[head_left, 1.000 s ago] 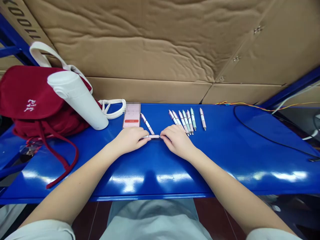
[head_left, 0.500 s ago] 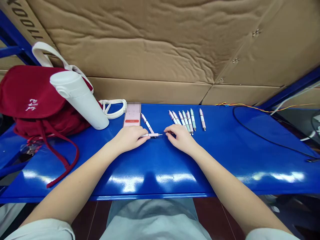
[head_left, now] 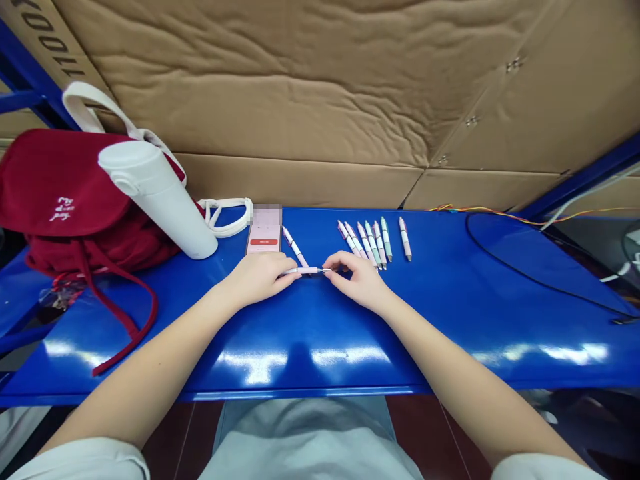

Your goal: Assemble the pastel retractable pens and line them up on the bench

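My left hand (head_left: 257, 277) is closed around a pale pink pen (head_left: 306, 271), which lies nearly level with its narrow end pointing right. The thumb and fingers of my right hand (head_left: 357, 277) pinch together at that end, on a thin silvery part (head_left: 327, 270) too small to name surely. Just beyond the held pen, another pink and white pen (head_left: 295, 245) lies slanted on the blue table (head_left: 310, 320). Behind my right hand several pink and green pens (head_left: 369, 241) lie side by side, their lower ends partly hidden by the hand.
A phone (head_left: 265, 230) lies behind my left hand. At the left stand a red bag (head_left: 75, 193) and a white bottle (head_left: 160, 200) leaning against it. One pink pen (head_left: 405, 239) lies apart on the right. A black cable (head_left: 540, 283) curves across the right side; cardboard (head_left: 300, 100) rises behind.
My right hand has moved slightly left, and its fingertips now meet the pen's narrow end, where there was a small gap before. My left hand and its pen have stayed in place.
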Demonstrator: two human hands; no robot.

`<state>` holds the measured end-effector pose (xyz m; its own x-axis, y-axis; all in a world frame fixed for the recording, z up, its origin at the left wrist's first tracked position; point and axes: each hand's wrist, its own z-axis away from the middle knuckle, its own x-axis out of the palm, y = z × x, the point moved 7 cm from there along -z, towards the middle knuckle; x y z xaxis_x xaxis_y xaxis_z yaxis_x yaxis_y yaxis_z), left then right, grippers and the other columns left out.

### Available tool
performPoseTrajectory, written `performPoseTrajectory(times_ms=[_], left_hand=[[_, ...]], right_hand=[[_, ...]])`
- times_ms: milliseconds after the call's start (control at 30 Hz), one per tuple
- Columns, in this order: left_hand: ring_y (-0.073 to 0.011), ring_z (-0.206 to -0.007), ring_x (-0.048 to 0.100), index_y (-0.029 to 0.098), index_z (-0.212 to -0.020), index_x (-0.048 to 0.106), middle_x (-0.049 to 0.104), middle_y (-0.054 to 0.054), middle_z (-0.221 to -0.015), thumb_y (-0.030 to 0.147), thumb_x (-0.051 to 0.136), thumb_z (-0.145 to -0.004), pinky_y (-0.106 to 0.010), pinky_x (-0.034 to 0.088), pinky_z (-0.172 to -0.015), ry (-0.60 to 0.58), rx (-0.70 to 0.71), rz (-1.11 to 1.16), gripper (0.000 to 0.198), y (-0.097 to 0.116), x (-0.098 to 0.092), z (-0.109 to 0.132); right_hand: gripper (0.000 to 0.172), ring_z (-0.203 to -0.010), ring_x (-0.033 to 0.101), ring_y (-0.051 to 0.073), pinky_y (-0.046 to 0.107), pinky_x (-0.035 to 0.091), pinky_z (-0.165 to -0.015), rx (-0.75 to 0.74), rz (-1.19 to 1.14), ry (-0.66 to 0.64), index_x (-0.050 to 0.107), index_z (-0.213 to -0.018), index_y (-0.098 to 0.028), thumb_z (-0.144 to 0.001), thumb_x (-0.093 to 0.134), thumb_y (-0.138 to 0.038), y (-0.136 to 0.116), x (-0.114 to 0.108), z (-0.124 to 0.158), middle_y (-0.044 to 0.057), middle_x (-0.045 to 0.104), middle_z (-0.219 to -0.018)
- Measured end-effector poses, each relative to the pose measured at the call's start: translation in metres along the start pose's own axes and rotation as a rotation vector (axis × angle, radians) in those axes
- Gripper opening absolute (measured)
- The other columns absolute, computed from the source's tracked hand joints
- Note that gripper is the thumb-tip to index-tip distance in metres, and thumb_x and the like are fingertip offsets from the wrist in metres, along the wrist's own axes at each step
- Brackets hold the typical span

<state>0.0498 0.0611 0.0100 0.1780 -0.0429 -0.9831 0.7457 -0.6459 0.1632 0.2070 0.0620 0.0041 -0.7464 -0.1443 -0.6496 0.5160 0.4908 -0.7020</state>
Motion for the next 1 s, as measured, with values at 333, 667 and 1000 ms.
performPoseTrajectory(times_ms=[333,667,1000], left_hand=[[-0.0164,-0.080,0.060,0.023,-0.095,0.063,0.065,-0.002,-0.088,0.039,0.037,-0.092,-0.024,0.042,-0.064,0.054,0.014,0.003,0.030,0.001,0.002,0.000],[-0.0169,-0.083,0.059,0.021,-0.095,0.062,0.064,-0.003,-0.090,0.038,0.038,-0.093,-0.024,0.042,-0.065,0.094,0.025,-0.012,0.029,0.003,0.000,0.001],[-0.0155,-0.080,0.059,0.022,-0.096,0.063,0.064,-0.003,-0.088,0.038,0.038,-0.093,-0.024,0.043,-0.065,0.122,0.057,-0.001,0.030,0.003,0.002,0.001]], right_hand=[[0.011,-0.070,0.060,0.014,0.026,0.045,-0.066,0.131,-0.103,-0.030,0.061,-0.086,-0.019,-0.081,0.052,-0.021,0.005,0.008,-0.001,0.000,0.066,-0.076],[0.021,-0.063,0.056,0.012,0.026,0.044,-0.062,0.106,-0.115,-0.058,0.053,-0.101,-0.020,-0.083,0.054,-0.031,0.005,0.011,0.001,0.000,0.063,-0.078],[0.016,-0.063,0.058,0.011,0.024,0.042,-0.064,0.140,-0.040,-0.091,0.055,-0.080,-0.019,-0.089,0.043,-0.026,0.004,0.011,0.000,-0.001,0.065,-0.068]])
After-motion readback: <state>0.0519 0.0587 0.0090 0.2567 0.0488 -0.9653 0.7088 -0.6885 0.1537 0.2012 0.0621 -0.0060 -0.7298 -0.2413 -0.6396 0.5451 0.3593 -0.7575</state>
